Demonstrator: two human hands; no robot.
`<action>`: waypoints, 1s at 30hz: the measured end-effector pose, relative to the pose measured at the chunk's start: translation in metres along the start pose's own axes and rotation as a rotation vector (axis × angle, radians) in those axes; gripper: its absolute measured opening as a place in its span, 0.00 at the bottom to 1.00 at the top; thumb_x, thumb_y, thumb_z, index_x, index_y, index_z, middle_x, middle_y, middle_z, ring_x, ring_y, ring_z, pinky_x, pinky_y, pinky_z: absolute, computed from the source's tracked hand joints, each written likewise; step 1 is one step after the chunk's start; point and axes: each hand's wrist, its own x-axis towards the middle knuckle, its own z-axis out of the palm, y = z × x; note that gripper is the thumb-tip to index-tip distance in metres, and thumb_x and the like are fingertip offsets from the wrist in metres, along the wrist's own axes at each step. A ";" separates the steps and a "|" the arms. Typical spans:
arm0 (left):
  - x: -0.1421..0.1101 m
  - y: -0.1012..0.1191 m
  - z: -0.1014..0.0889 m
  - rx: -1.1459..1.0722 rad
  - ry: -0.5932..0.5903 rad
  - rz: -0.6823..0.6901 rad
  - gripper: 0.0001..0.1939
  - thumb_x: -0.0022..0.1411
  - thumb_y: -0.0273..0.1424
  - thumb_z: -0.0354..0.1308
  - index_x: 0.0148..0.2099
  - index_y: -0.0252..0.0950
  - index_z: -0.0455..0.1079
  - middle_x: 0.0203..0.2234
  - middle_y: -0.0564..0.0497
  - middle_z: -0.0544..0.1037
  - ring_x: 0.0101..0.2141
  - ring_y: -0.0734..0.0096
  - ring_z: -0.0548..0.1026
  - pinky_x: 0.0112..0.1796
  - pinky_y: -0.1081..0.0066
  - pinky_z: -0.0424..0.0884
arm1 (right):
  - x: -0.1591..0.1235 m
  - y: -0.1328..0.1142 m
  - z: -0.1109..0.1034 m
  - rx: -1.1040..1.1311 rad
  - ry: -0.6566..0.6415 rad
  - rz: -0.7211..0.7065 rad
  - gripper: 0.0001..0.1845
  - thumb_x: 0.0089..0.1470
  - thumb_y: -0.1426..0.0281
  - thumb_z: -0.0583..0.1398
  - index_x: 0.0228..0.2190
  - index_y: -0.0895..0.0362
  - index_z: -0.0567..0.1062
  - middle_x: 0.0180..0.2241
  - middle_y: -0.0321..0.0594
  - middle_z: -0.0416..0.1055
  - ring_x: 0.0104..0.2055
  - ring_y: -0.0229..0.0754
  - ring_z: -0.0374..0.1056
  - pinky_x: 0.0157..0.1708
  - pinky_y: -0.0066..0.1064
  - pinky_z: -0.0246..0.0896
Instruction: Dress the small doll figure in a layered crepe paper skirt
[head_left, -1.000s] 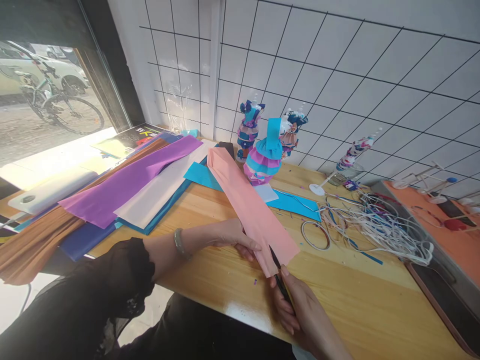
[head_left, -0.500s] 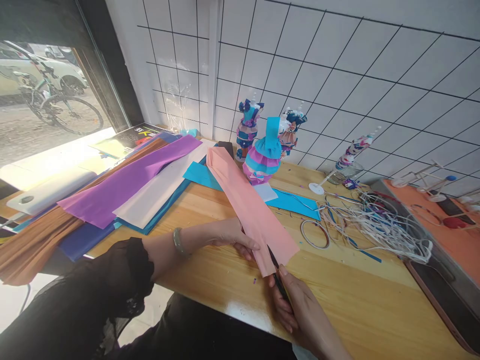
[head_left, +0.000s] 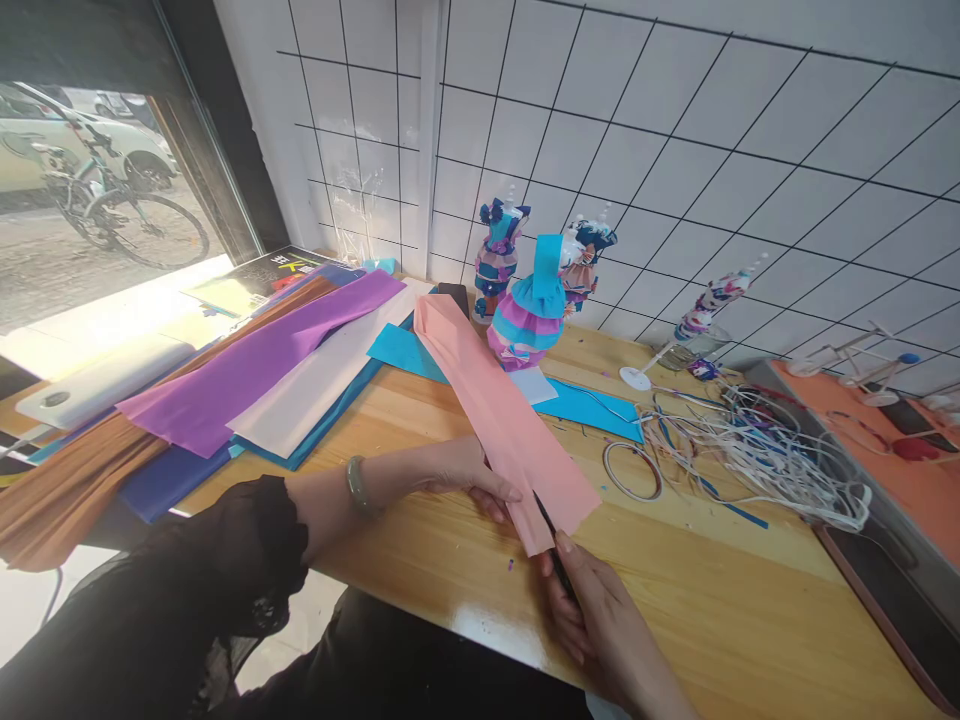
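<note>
A long strip of pink crepe paper (head_left: 491,400) slants across the table, its near end raised between my hands. My left hand (head_left: 480,480) pinches the strip's left edge, thumb on top and fingers beneath. In my right hand (head_left: 589,600) is a pair of dark scissors (head_left: 546,515), their blades at the paper's near end, along a cut or fold there. My fingers cover most of the handles. Beyond the strip stands a small figure in a ruffled blue and purple paper dress (head_left: 527,320).
Purple paper (head_left: 262,360) and other coloured sheets are piled on the left. Blue paper (head_left: 592,405) lies under the pink strip. To the right are a tape roll (head_left: 632,470), tangled white strips (head_left: 780,450) and an orange-topped box (head_left: 885,430). More dressed figures (head_left: 498,260) stand by the wall.
Almost nothing differs. The view has shifted very slightly; both hands, the scissors and the pink paper keep the same position.
</note>
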 end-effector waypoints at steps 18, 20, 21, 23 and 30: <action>-0.001 0.000 -0.001 -0.014 -0.023 0.024 0.23 0.47 0.38 0.67 0.46 0.33 0.73 0.38 0.44 0.78 0.34 0.70 0.77 0.33 0.74 0.75 | 0.007 -0.013 0.007 -0.101 -0.024 -0.063 0.29 0.52 0.46 0.54 0.14 0.55 0.58 0.11 0.26 0.47 0.11 0.28 0.44 0.12 0.23 0.44; -0.001 0.000 -0.001 -0.015 -0.022 0.025 0.24 0.47 0.38 0.67 0.46 0.33 0.74 0.39 0.44 0.78 0.34 0.69 0.77 0.33 0.73 0.75 | 0.009 -0.013 0.007 -0.116 -0.029 -0.070 0.30 0.52 0.46 0.53 0.14 0.55 0.58 0.10 0.25 0.45 0.11 0.28 0.45 0.12 0.23 0.44; -0.001 0.000 -0.001 -0.011 -0.022 0.021 0.24 0.47 0.38 0.67 0.46 0.33 0.74 0.39 0.44 0.78 0.34 0.69 0.77 0.33 0.73 0.75 | 0.009 -0.013 0.007 -0.118 -0.028 -0.070 0.30 0.52 0.46 0.53 0.14 0.55 0.57 0.10 0.25 0.45 0.10 0.28 0.44 0.11 0.24 0.44; -0.001 0.000 -0.001 0.002 -0.021 0.008 0.23 0.48 0.39 0.67 0.46 0.33 0.74 0.38 0.43 0.78 0.35 0.68 0.78 0.34 0.73 0.75 | 0.010 -0.012 0.007 -0.117 -0.018 -0.069 0.31 0.51 0.44 0.52 0.14 0.54 0.57 0.10 0.25 0.45 0.10 0.28 0.44 0.11 0.24 0.43; 0.000 0.000 0.000 -0.024 -0.014 0.021 0.23 0.47 0.38 0.67 0.45 0.32 0.74 0.37 0.44 0.78 0.34 0.69 0.78 0.33 0.74 0.75 | 0.012 -0.013 0.007 -0.141 0.002 -0.056 0.33 0.45 0.38 0.52 0.13 0.54 0.56 0.10 0.25 0.45 0.10 0.28 0.43 0.10 0.24 0.42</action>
